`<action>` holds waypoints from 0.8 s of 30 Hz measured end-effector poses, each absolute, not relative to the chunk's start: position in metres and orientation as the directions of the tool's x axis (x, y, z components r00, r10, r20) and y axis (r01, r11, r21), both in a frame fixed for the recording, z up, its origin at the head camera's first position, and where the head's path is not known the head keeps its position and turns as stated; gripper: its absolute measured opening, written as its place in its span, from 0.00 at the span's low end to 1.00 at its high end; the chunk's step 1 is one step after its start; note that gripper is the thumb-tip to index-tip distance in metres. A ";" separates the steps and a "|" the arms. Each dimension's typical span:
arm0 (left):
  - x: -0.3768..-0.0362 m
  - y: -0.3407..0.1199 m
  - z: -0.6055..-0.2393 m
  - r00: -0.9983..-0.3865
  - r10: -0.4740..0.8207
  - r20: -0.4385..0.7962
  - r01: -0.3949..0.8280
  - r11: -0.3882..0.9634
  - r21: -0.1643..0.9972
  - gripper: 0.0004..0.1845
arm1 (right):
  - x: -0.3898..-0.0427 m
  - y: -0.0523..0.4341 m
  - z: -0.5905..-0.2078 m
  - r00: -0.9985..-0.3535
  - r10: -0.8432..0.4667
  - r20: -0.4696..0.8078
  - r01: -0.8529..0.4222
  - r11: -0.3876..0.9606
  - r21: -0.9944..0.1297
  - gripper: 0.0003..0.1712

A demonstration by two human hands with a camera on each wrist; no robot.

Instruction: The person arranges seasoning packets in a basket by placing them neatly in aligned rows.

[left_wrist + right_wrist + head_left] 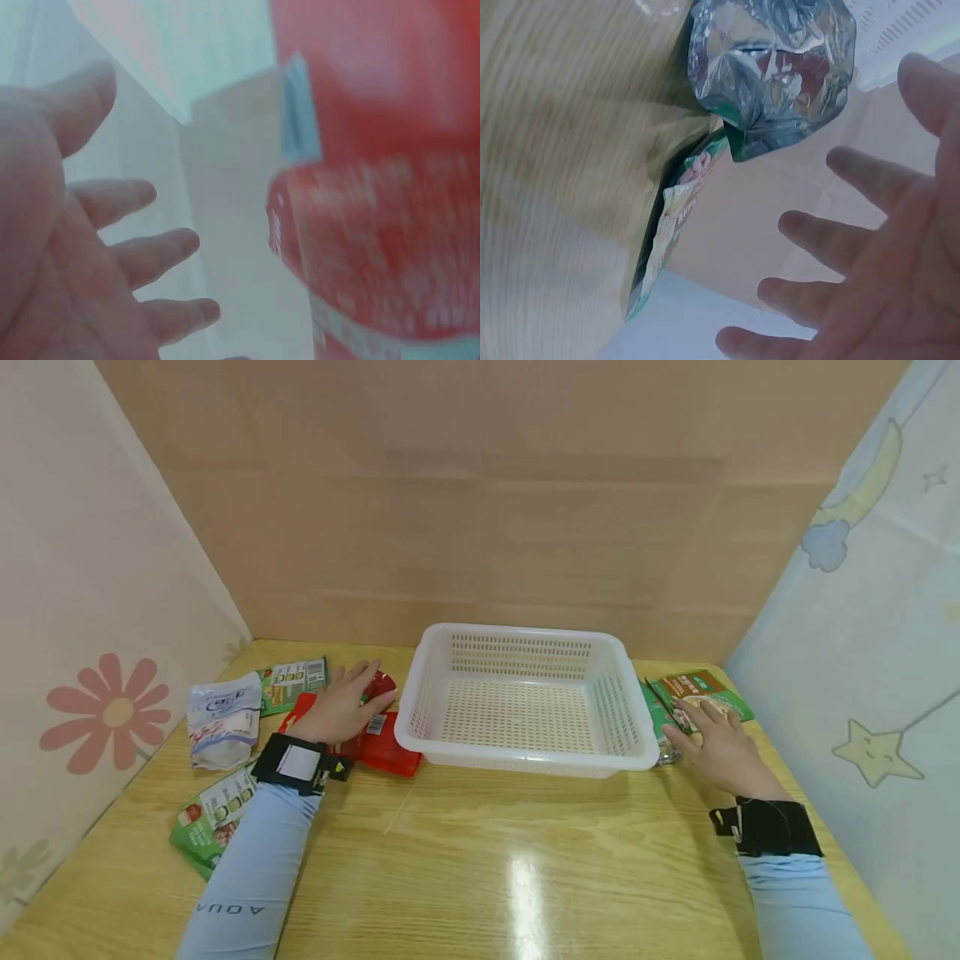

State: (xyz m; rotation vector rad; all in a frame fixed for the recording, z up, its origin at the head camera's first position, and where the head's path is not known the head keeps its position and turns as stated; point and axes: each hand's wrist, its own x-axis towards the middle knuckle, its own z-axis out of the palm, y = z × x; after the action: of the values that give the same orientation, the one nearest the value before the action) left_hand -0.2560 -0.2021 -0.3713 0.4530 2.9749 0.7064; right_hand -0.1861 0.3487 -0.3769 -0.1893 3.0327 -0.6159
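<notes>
Left hand flat with spread fingers on red packet near table's left edge, right hand flat, open, touching green packet at right edge, holding nothing

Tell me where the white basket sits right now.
In the head view the white basket stands mid-table, toward the back wall, between the left hand on the red packets and the right hand by the green packets.

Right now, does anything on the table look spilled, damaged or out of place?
Nothing spilled or torn. The white basket sits square and holds nothing. The packets lie loose: red ones under the left hand, green ones by the right hand.
</notes>
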 end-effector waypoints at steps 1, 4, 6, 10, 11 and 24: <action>-0.255 -0.200 -0.370 -0.952 0.305 0.033 0.283 0.831 0.478 0.40 | -0.186 0.350 -0.377 -0.991 -0.131 0.000 -0.119 0.906 -0.406 0.43; -0.251 -0.192 -0.364 -0.942 0.328 0.071 0.304 0.746 0.593 0.39 | -0.185 0.354 -0.376 -0.991 -0.120 0.052 -0.131 0.891 -0.434 0.42; -0.248 -0.185 -0.360 -0.939 0.331 0.092 0.305 0.681 0.665 0.38 | -0.185 0.357 -0.373 -0.993 -0.089 0.076 -0.114 0.881 -0.459 0.42; -0.244 -0.172 -0.359 -0.951 0.299 0.079 0.249 0.591 0.767 0.36 | -0.196 0.368 -0.373 -0.993 -0.024 0.115 -0.079 0.861 -0.502 0.42; -0.245 -0.169 -0.360 -0.953 0.294 0.067 0.232 0.571 0.788 0.36 | -0.201 0.372 -0.376 -0.994 -0.004 0.112 -0.061 0.860 -0.507 0.43; -0.244 -0.158 -0.376 -0.956 0.289 0.053 0.204 0.520 0.830 0.35 | -0.257 0.344 -0.369 -0.975 -0.106 -0.195 -0.036 0.942 -0.334 0.36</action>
State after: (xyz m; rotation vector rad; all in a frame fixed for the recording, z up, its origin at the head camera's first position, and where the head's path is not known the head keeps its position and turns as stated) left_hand -0.2443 -0.1581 -0.3764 0.4324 2.6580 1.4321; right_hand -0.2572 0.3437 -0.3688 -0.1068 2.8863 -0.4901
